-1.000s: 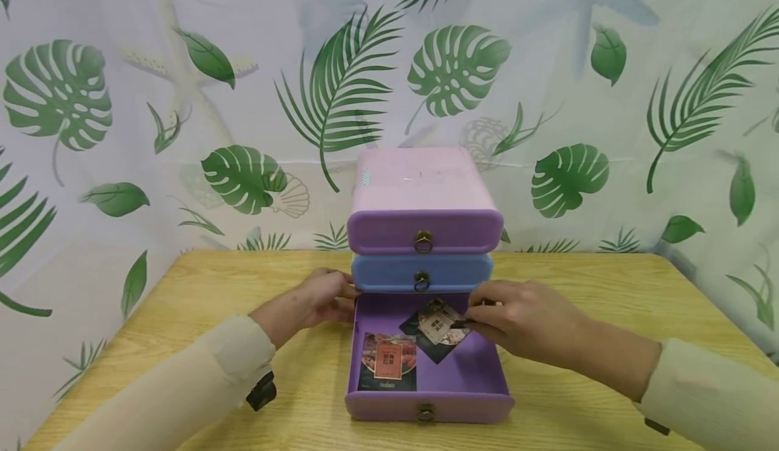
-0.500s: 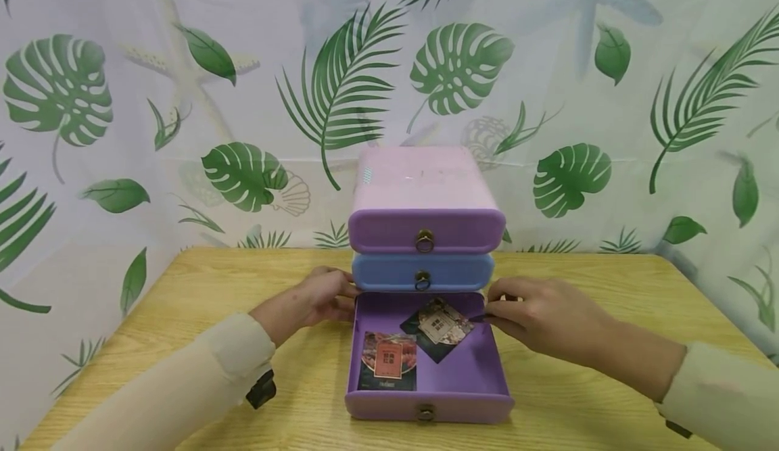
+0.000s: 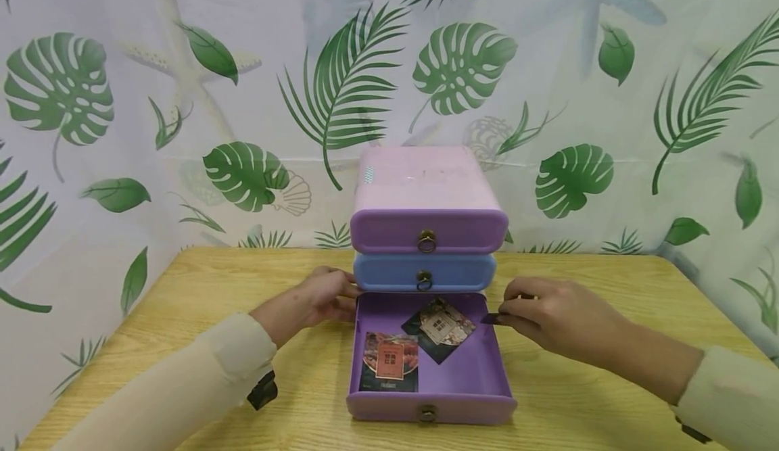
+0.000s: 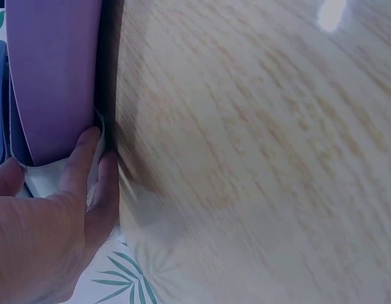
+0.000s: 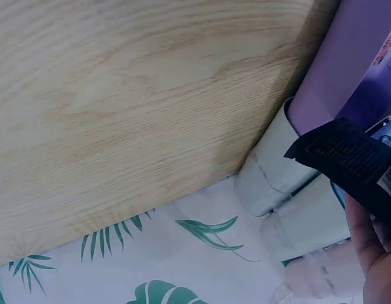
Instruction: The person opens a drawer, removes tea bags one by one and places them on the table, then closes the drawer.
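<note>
My right hand (image 3: 556, 316) pinches a small black packet (image 5: 344, 158) with a barcode on its back. It is just right of the pulled-out purple bottom drawer (image 3: 462, 373) of a three-tier drawer unit (image 3: 429, 180). Inside that drawer lie two flat dark packets: one with a red label (image 3: 389, 363) at front left, and one with a beige label (image 3: 439, 329) turned askew further back. My left hand (image 3: 322, 295) rests against the unit's left side. In the left wrist view its fingers (image 4: 81, 158) lie fairly straight along the pale lower casing.
Above the bottom drawer, the blue drawer (image 3: 395, 272) and purple top drawer (image 3: 389, 232) are closed, each with a ring pull. The unit stands on a wood-grain table (image 3: 231, 282). A leaf-patterned cloth (image 3: 243, 86) hangs behind it.
My right hand has moved right, from over the drawer to beyond its right wall, carrying the black packet. My left hand and both packets in the drawer stay put.
</note>
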`<state>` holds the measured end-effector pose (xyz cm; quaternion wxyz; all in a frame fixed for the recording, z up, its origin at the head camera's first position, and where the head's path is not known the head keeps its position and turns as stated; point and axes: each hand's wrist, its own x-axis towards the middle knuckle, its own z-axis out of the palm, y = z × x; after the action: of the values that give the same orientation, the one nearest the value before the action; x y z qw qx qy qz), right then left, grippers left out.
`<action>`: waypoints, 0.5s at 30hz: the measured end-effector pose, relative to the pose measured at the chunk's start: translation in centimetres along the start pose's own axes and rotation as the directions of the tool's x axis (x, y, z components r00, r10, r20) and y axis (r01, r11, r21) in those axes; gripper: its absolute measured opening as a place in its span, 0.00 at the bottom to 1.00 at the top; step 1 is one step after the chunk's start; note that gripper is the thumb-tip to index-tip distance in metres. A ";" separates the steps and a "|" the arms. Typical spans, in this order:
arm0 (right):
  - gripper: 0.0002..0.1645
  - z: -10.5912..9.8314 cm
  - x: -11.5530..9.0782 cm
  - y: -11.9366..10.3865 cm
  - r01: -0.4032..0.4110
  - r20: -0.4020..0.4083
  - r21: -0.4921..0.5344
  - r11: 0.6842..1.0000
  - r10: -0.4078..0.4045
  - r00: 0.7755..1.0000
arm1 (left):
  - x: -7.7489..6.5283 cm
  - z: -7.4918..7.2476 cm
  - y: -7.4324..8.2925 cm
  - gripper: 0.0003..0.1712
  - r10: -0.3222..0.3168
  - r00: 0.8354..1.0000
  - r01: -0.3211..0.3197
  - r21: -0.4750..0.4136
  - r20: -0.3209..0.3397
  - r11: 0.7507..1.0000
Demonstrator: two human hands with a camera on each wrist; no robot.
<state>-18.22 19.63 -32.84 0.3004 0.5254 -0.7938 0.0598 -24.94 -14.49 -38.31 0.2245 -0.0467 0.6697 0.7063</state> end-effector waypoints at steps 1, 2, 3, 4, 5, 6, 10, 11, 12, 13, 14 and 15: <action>0.09 0.0 0.0 0.1 -0.002 -0.004 0.001 1.000 0.002 1.000 | 0.0 0.0 0.0 0.24 0.000 1.000 0.000 0.005 0.001 1.000; 0.11 0.0 -0.1 0.1 -0.004 -0.007 0.001 1.000 0.004 1.000 | 0.0 0.0 0.1 0.24 0.000 1.000 0.000 0.008 0.001 1.000; 0.11 0.1 -0.1 0.2 -0.007 -0.009 0.003 1.000 0.007 1.000 | 0.0 0.0 0.1 0.24 -0.001 1.000 0.001 0.007 0.000 1.000; 0.11 0.1 -0.2 0.3 -0.010 -0.011 0.007 1.000 0.010 1.000 | 0.0 0.0 0.1 0.24 -0.001 1.000 0.001 0.009 0.002 1.000; 0.10 0.2 -0.2 0.3 -0.013 -0.011 0.009 1.000 0.013 1.000 | 0.0 0.0 0.1 0.24 0.000 1.000 0.000 0.006 0.002 1.000; 0.08 0.2 -0.3 0.4 -0.018 -0.009 0.012 1.000 0.018 1.000 | 0.0 0.0 0.1 0.25 -0.002 1.000 0.002 0.007 0.001 1.000; 0.02 0.4 -0.5 0.5 -0.027 0.011 0.018 0.999 0.027 1.000 | 0.1 -0.2 -0.1 0.26 -0.010 1.000 0.010 0.001 0.008 1.000; 0.02 0.5 -0.6 0.6 -0.028 0.013 0.016 0.999 0.028 1.000 | 0.1 -0.2 -0.1 0.26 -0.013 1.000 0.013 -0.002 0.011 1.000; 0.03 0.4 -0.6 0.7 -0.028 0.015 0.012 1.000 0.028 1.000 | 0.1 -0.2 -0.1 0.26 -0.013 1.000 0.013 0.000 0.016 1.000; 0.04 0.4 -0.6 0.8 -0.028 0.017 0.006 1.000 0.028 0.999 | 0.2 -0.3 -0.1 0.26 -0.012 1.000 0.013 -0.002 0.021 1.000; 0.05 0.4 -0.6 1.0 -0.030 0.015 -0.001 1.000 0.030 0.999 | 0.2 -0.3 -0.1 0.25 -0.010 1.000 0.010 -0.003 0.023 1.000; 0.06 0.3 -0.6 1.2 -0.035 0.011 -0.006 0.999 0.035 0.999 | 0.2 -0.3 0.0 0.25 -0.007 1.000 0.007 -0.004 0.025 1.000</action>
<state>-19.25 20.51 -33.16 0.2964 0.5107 -0.8048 0.0597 -25.18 -14.69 -38.39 0.2350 -0.0407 0.6652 0.7075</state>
